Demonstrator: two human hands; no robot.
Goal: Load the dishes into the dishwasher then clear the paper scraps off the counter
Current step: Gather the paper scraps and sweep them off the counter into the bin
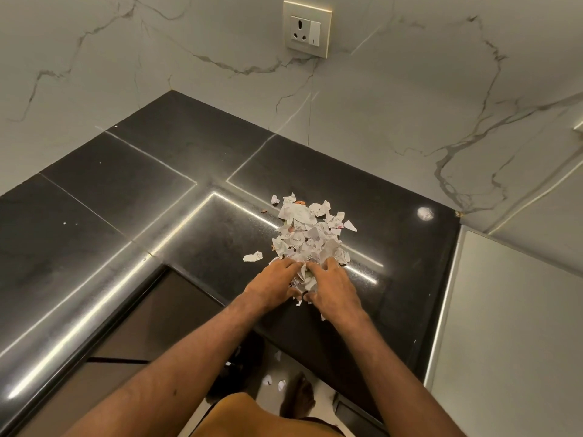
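scraps at the brink: what could spill from this scoop

both hands work the near end of the heap of paper scraps [307, 230], which lies on the black counter [176, 171] close to its front edge. the left hand [272, 283] and right hand [332, 290] are cupped toward each other, fingers bent down into the paper, squeezing a clump between them. most of the heap sits beyond the fingertips, ungathered.

the likely trouble is loss over the edge. the clump is loose, light and held from two sides only, so lifting it or dragging it toward the body could shed pieces through the gap near the thumbs (a few white scraps [267, 380] lie on the floor beside a bare foot [298, 395]). a lone scrap [253, 257] left of the heap sits outside the cupped hands and could be missed, as could the small orange bits [299, 202] at the far side. a hasty sweep may scatter the far pieces toward the wall.
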